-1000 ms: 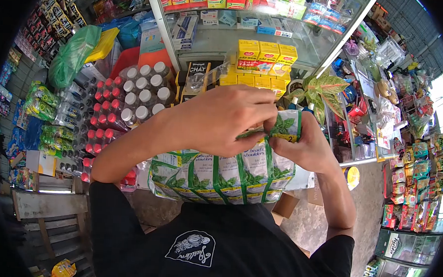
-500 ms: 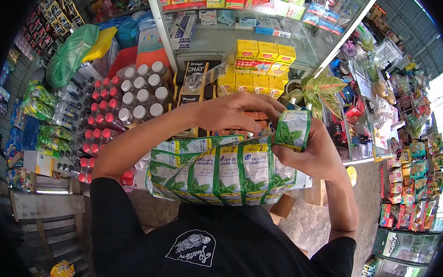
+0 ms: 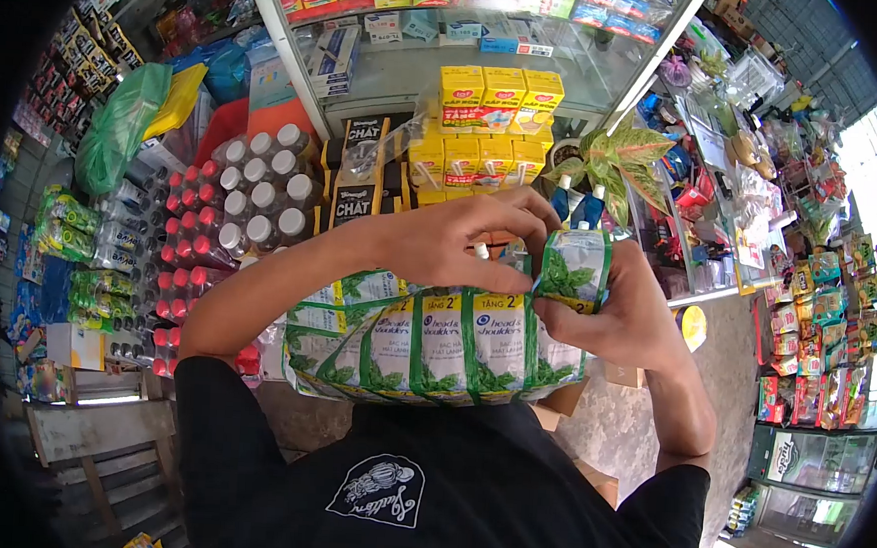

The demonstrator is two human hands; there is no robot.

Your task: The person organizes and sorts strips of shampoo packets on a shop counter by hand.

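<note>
Strips of green and white shampoo sachets point(image 3: 441, 339) form a wide bundle in front of my chest. My right hand point(image 3: 611, 303) pinches a folded sachet end point(image 3: 573, 266) between thumb and fingers at the bundle's right side. My left hand point(image 3: 480, 238) arches over the top of the bundle, fingers curled, with its fingertips close to the folded end. Whether those fingertips grip the strip cannot be made out.
Ahead are yellow boxes point(image 3: 479, 162), black packets point(image 3: 356, 200) and a glass cabinet point(image 3: 399, 78). White-capped bottles point(image 3: 264, 190) and red-capped bottles point(image 3: 190, 246) stand to the left. A leafy plant point(image 3: 618, 164) is at the right.
The cabinet, boxes and bottles have shifted a little left in view. My left hand has its fingers slightly lower and closer to the folded sachets, which my right hand still holds.
</note>
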